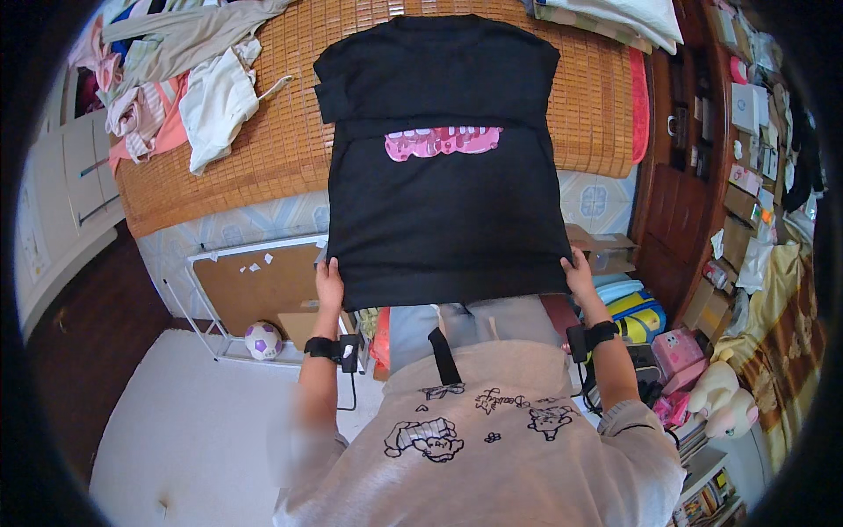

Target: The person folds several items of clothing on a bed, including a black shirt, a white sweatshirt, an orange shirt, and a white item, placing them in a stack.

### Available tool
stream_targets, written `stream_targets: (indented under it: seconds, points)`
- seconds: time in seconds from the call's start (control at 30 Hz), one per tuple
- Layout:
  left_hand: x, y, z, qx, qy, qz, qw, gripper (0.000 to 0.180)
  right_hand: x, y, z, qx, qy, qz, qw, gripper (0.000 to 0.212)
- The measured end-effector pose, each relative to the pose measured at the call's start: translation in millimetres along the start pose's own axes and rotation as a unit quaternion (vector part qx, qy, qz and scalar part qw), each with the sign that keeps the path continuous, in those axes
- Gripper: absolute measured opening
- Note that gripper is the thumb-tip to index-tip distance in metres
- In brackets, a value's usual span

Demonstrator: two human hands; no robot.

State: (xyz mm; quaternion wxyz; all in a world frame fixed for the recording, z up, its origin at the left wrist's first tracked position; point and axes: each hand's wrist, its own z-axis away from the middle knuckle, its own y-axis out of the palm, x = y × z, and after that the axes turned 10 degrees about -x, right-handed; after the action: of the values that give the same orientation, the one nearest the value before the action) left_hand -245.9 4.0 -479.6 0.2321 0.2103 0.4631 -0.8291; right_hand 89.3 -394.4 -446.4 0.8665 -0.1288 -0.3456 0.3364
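A black short-sleeved T-shirt (448, 211) stretches out in front of me, its collar end lying on the bamboo mat (290, 114). Across its chest a fold partly hides a pink print. The lower hem hangs past the bed's edge, held up by both hands. At the left bottom corner my left hand (330, 283) is closed on the cloth. My right hand (578, 274) grips the opposite corner at about the same height. The fabric between them is fairly taut, with light creases.
Left on the mat lie a white top (219, 110) and several crumpled clothes. Folded bedding (615, 22) is at the far right. Below the bed stand a white-framed board (255, 290) and a ball (263, 341). Boxes, a plush toy (724, 400) and shelves crowd the right side.
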Motion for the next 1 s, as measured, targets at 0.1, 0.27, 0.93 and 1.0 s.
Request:
stream_targets:
  seconds: [0.1, 0.27, 0.93, 1.0]
  points:
    - [-29, -30, 5, 0.015, -0.053, 0.010, 0.998, 0.022, -2, -13, 4, 0.056, -0.033, -0.038, 0.997, 0.030]
    - [-20, -49, -4, 0.050, -0.049, 0.103, 0.992, 0.032, 13, -21, 15, 0.073, 0.064, -0.071, 0.993, 0.038]
    - [-233, -52, -159, 0.231, -0.122, 0.428, 0.865, 0.035, 274, 11, -79, 0.003, -0.084, -0.318, 0.944, 0.044]
    - [-236, -35, -188, 0.262, -0.139, 0.527, 0.796, 0.027, 287, 23, -97, -0.011, -0.082, -0.353, 0.932, 0.038]
